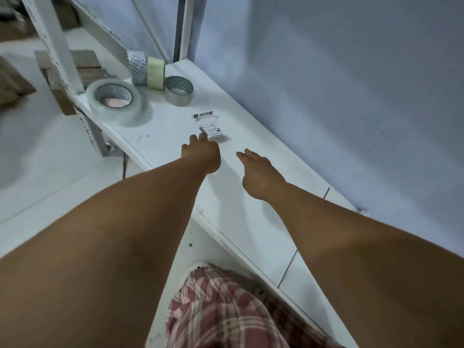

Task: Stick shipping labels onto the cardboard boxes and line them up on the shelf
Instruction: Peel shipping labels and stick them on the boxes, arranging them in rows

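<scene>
Label pickup looks like the step in hand. The shipping label (208, 124) lies flat on the white shelf (160, 139), just above the middle of the frame and below-right of the large clear tape roll (113, 99).

The left hand (200, 153) reaches to it with fingers stretched forward and tips at the label's near edge. No pinch shows, so it seems to have hold of nothing yet. The right hand (256, 169), right of centre, has its fingers straight and close together. It is empty, low over bare shelf and apart from the label.

A thin sheet flat on a smooth board resists a straight pinch. It would be better to press lightly and drag it toward the shelf's front edge, or to lift 1 corner with a nail while the right hand steadies the far side. Keep it uncreased. Whether its backing is still on cannot be told.

Brown cardboard pieces (85, 62) sit in the upper left, behind the shelf post.
</scene>
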Demonstrator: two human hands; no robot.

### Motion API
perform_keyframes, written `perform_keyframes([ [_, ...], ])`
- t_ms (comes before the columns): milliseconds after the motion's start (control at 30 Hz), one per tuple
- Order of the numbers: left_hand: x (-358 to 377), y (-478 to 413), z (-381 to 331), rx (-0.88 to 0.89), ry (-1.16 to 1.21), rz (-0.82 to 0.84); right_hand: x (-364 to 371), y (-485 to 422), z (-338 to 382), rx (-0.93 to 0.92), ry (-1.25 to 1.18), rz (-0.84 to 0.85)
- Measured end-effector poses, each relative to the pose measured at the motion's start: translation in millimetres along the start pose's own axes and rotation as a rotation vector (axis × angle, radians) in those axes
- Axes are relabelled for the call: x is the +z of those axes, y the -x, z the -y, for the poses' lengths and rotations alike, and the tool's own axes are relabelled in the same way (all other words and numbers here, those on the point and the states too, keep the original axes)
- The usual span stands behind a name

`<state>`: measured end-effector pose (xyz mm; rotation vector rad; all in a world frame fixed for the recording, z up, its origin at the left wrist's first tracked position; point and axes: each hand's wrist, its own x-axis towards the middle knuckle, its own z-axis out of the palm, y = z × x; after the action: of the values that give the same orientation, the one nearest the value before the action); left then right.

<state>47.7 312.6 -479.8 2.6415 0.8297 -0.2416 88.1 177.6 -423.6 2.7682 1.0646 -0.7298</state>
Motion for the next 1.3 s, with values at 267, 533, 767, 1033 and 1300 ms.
perform_keyframes([
  [267,28,-28,-2,0.008,-0.030,0.015,-2,-32,-6,0.015,0.032,-0.003],
  [533,30,-51,-8,-0.022,0.001,0.114,5,-56,-7,0.013,0.077,0.001],
  [767,52,-78,-4,0.019,-0.177,-0.016,7,-68,-5,-0.022,0.128,-0.004],
  [1033,55,-43,-14,0.041,0.119,-0.277,1,-62,-8,0.102,-0.113,-0.093],
  [1300,13,62,-28,0.293,0.266,-0.515,-23,8,28,0.151,-0.838,-0.200],
])
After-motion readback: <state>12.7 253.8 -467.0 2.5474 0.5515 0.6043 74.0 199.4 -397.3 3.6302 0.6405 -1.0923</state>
